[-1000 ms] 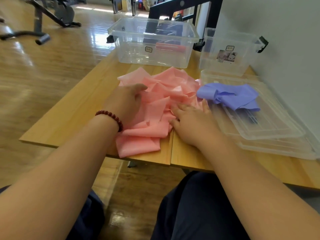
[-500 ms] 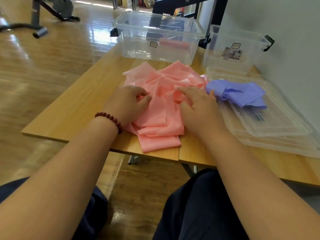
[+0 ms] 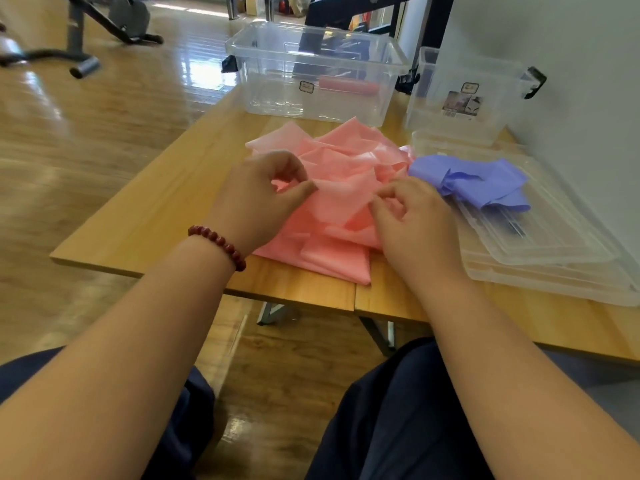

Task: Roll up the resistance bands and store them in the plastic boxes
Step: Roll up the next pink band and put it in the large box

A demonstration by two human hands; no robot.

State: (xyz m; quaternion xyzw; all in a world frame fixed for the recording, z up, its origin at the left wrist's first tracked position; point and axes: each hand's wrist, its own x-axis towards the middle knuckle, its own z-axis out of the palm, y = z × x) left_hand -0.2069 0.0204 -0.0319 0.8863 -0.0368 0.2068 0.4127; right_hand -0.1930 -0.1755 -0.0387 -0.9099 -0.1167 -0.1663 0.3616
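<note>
A crumpled pink resistance band point(image 3: 341, 161) lies heaped in the middle of the wooden table point(image 3: 156, 209). My left hand point(image 3: 258, 199) pinches a raised fold of it on the left. My right hand point(image 3: 412, 223) pinches the same fold on the right. A bunched purple band point(image 3: 485, 181) rests on clear box lids point(image 3: 554, 251) at the right. Behind the pink heap stands a large clear plastic box point(image 3: 277, 64) with a rolled red band point(image 3: 349, 88) inside. A smaller clear box point(image 3: 460, 95) stands to its right.
The table's near edge runs just in front of my wrists, with my dark-trousered legs below. A white wall point(image 3: 571, 46) borders the table on the right. Gym equipment point(image 3: 83, 32) stands on the shiny wood floor at far left.
Both hands went from resting flat on the pink band to lifting and pinching a fold of it between them. The view shifted slightly closer to the table.
</note>
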